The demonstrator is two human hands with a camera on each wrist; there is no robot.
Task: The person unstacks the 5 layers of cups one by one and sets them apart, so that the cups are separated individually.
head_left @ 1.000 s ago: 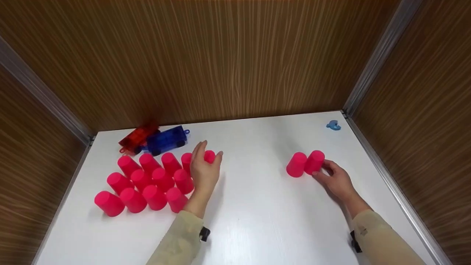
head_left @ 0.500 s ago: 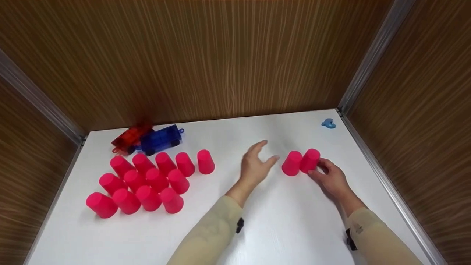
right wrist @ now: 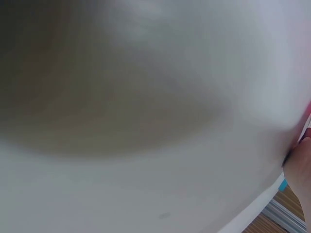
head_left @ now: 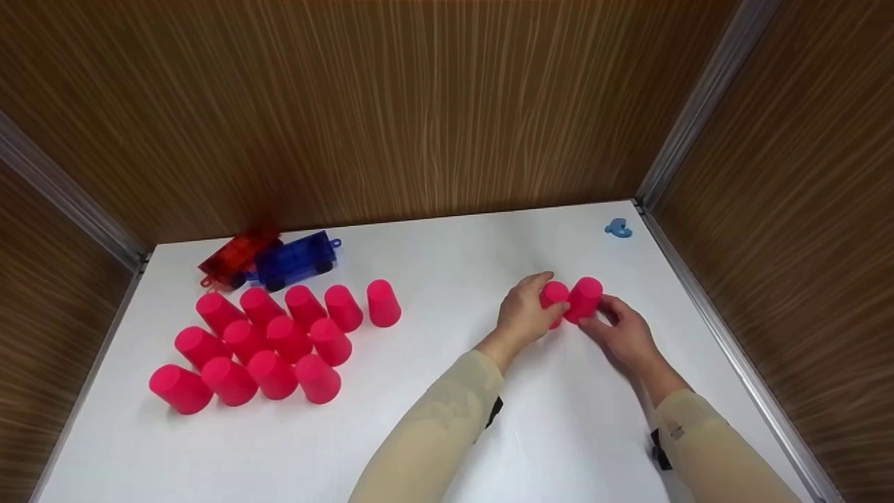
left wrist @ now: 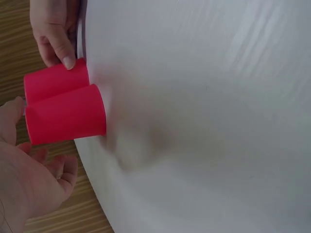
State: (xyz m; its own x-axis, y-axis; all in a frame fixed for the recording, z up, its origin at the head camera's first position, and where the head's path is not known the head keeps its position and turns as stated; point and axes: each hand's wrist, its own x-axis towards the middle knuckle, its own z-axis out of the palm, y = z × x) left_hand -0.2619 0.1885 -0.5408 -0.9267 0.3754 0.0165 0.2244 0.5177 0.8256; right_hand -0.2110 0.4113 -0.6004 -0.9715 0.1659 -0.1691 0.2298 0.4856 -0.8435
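Two pink plastic cups stand upside down side by side at the right of the white table. My right hand (head_left: 628, 339) pinches the right cup (head_left: 585, 297) low on its side; in the left wrist view its thumb lies on that cup (left wrist: 53, 82). Around the left cup (head_left: 554, 292) reaches my left hand (head_left: 525, 312), thumb in front and fingers behind. From the left wrist, a gap shows between those fingers and the left cup (left wrist: 68, 116). In the right wrist view, the right hand (right wrist: 299, 165) appears only at the edge.
Several more upside-down pink cups (head_left: 272, 374) stand in rows at the left, one pink cup (head_left: 383, 304) a little apart. Behind them lie a blue toy wagon (head_left: 297, 258) and a red one (head_left: 234, 262). A small blue toy (head_left: 618, 228) sits at the far right corner, near wood-grain walls (head_left: 447, 105).
My left hand has moved right, from the cup at the end of the back row across the table to the left cup of the pair. My right hand has stayed at its cup.
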